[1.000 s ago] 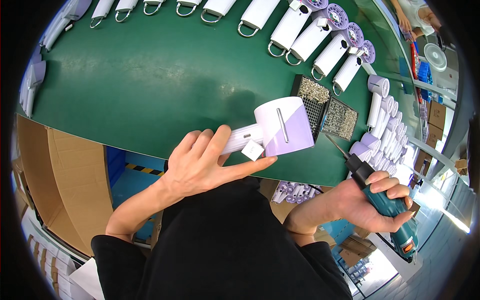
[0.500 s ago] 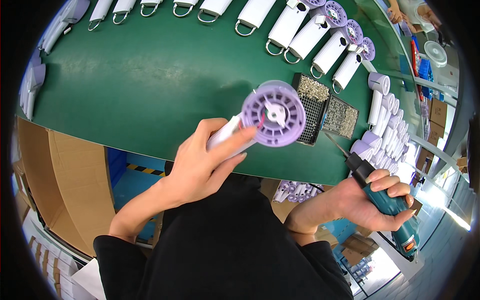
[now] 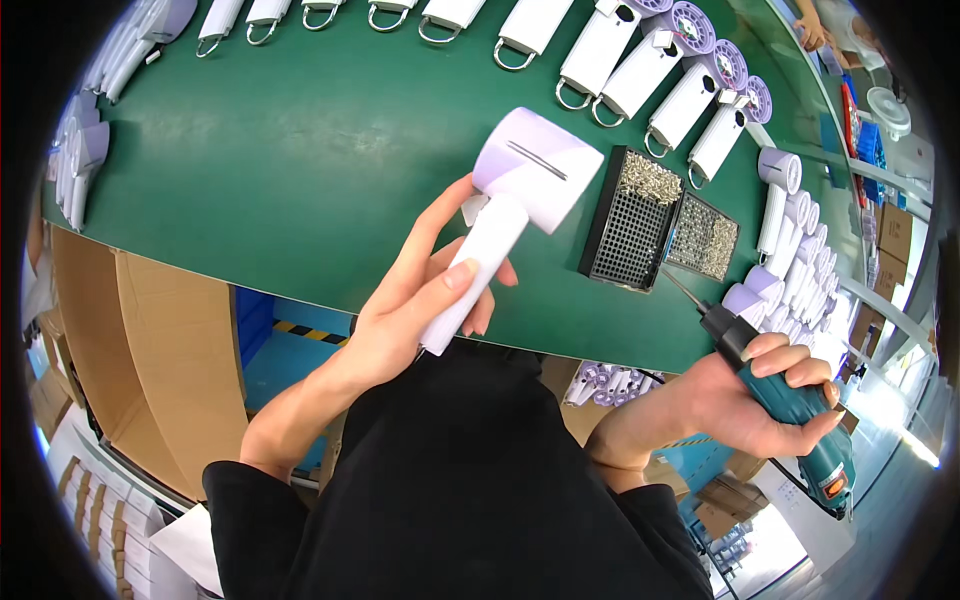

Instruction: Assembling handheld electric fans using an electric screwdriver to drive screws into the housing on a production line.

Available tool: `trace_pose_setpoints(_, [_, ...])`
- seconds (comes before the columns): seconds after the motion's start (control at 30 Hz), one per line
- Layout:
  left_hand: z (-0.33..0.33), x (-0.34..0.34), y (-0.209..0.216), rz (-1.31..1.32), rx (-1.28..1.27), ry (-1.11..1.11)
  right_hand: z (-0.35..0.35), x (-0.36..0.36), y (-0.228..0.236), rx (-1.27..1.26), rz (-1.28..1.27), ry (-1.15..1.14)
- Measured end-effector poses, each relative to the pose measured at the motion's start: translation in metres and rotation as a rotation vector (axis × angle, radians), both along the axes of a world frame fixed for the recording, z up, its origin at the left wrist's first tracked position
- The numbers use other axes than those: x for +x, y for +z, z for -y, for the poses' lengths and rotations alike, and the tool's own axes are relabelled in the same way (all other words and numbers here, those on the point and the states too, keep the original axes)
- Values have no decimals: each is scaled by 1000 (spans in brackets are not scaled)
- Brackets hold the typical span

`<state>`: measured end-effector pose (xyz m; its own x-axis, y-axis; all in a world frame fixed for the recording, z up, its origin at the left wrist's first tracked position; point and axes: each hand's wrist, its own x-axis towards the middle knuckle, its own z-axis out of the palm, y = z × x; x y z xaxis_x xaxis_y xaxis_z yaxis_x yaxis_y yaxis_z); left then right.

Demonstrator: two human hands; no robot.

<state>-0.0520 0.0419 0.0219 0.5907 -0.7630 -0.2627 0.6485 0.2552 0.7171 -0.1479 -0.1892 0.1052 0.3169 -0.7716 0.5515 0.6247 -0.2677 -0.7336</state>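
Note:
My left hand is closed round the white handle of a handheld fan, held tilted above the near edge of the bench. Its lilac round head points up, with a narrow dark slot in its side facing me. A small white piece sticks out beside the neck, near my fingers. In my right hand is a teal and black electric screwdriver. The thin bit reaches up and left, close to the near end of two black screw trays holding many small silver screws.
White handles with metal loops, several with lilac fan heads, line the far side of the green bench. More fans are piled at right and far left. An open cardboard box stands below at left.
My left hand has turned the fan over: its spoked open face showed before, now the slotted side does. The handle has come nearer to me. My right hand keeps its grip on the screwdriver.

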Motion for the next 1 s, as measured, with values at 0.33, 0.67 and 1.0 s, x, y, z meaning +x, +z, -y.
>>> trace_pose_setpoints(0.33, [6, 10, -11, -391, -322, 24, 6, -2, -3, 23, -22, 56])
trace_pose_setpoints(0.67, [10, 11, -2, -1, 50, 150, 7, 2, -10, 53, -20, -14])
trace_pose_setpoints(1.0, [8, 31, 6, 723, 494, 193, 18, -32, -14, 81, -383, -203])
